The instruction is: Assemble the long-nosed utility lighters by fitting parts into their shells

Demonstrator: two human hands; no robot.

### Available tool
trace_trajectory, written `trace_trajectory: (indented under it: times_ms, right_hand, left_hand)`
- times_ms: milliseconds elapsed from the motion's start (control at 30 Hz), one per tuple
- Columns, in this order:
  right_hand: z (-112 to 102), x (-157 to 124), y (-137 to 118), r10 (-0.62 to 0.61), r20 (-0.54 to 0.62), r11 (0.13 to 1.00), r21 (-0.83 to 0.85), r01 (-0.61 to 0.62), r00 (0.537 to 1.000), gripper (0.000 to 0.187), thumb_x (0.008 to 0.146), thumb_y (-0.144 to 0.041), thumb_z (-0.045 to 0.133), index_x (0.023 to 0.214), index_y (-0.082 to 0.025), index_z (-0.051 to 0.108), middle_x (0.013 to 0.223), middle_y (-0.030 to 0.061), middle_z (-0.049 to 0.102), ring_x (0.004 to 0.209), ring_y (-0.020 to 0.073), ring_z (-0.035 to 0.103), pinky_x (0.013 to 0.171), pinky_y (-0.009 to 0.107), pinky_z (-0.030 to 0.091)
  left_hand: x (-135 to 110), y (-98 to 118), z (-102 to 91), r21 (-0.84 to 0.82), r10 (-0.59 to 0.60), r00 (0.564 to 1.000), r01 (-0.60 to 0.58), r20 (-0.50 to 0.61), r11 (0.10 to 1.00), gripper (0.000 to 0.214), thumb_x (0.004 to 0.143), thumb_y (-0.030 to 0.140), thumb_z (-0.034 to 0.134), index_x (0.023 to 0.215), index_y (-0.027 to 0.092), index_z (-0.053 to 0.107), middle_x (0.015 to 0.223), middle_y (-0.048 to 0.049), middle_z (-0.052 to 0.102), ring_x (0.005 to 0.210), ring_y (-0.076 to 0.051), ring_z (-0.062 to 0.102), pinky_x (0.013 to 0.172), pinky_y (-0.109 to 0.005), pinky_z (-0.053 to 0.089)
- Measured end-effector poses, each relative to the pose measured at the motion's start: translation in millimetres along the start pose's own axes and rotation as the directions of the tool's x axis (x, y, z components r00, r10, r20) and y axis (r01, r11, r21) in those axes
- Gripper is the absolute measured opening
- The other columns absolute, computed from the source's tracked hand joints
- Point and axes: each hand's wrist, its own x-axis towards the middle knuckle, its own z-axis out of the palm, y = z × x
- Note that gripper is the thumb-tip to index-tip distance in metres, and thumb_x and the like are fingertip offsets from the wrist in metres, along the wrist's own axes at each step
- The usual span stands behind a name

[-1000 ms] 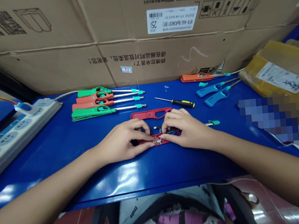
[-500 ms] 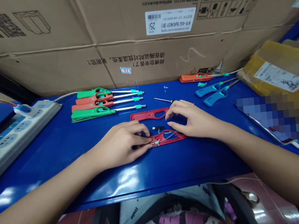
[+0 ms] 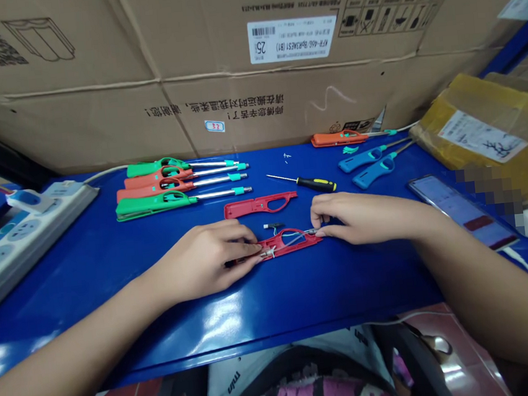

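Note:
A red lighter shell half (image 3: 282, 248) lies opened up on the blue table, with a small valve, a clear tube and thin wires inside. My left hand (image 3: 216, 255) is closed on its left end, thumb and fingers pinching around the valve part. At the shell's right tip, my right hand (image 3: 341, 218) pinches a small grey metal piece (image 3: 312, 232), partly hidden by the fingertips. A small black igniter part (image 3: 273, 225) with wires lies just above the shell. Farther back rests the matching red shell half (image 3: 260, 205).
A black-and-yellow screwdriver (image 3: 317, 184) lies behind my right hand. Assembled green and orange lighters (image 3: 157, 204) are at left, blue ones (image 3: 373, 172) at right. A power strip (image 3: 29, 236), phone (image 3: 461, 210) and taped parcel (image 3: 487, 139) flank the work area; cardboard (image 3: 112, 125) stands behind.
My right hand has come down from over the screwdriver and rear shell half to the front shell's right tip, its fingers closing there. My left hand keeps its grip. The view has shifted slightly.

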Motion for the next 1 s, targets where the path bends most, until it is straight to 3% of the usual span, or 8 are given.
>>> trace_trajectory:
  times_ms: [267,500,1000]
  right_hand:
    - [3.7,4.2,-2.6,0.044,-0.120,0.998,0.046,-0.039,0.992,0.005,0.095,-0.026,0.056,0.093,-0.021,0.056,0.088,0.0032,0.066,0.075,0.0175,0.058,0.068,0.029,0.042]
    - [-1.0,2.9,-5.7,-0.054,-0.075,0.993,0.100,0.062,0.996,0.005,0.089,-0.016,0.057,0.088,-0.021,0.055,0.086,0.0013,0.064,0.071,0.0146,0.055,0.063,0.026,0.040]
    - [-3.9,-0.6,-4.0,-0.067,-0.053,0.993,0.092,0.071,0.996,0.004,0.090,-0.024,0.060,0.092,-0.020,0.061,0.089,0.0015,0.067,0.074,0.0148,0.058,0.066,0.027,0.043]
  left_hand:
    - [1.2,0.4,0.0,-0.005,0.018,1.000,-0.018,-0.018,1.000,0.023,0.098,0.025,0.056,0.107,0.018,0.076,0.100,-0.0089,0.075,0.093,-0.020,0.072,0.082,-0.033,0.061]
    - [1.5,-0.2,-0.1,-0.018,0.016,1.000,-0.017,-0.010,1.000,0.021,0.098,0.024,0.057,0.108,0.018,0.075,0.101,-0.0077,0.075,0.094,-0.020,0.071,0.082,-0.031,0.059]
    - [1.5,-0.6,0.1,-0.018,0.024,1.000,-0.024,-0.010,1.000,0.022,0.099,0.025,0.056,0.108,0.017,0.074,0.101,-0.0077,0.075,0.095,-0.020,0.071,0.084,-0.032,0.059]
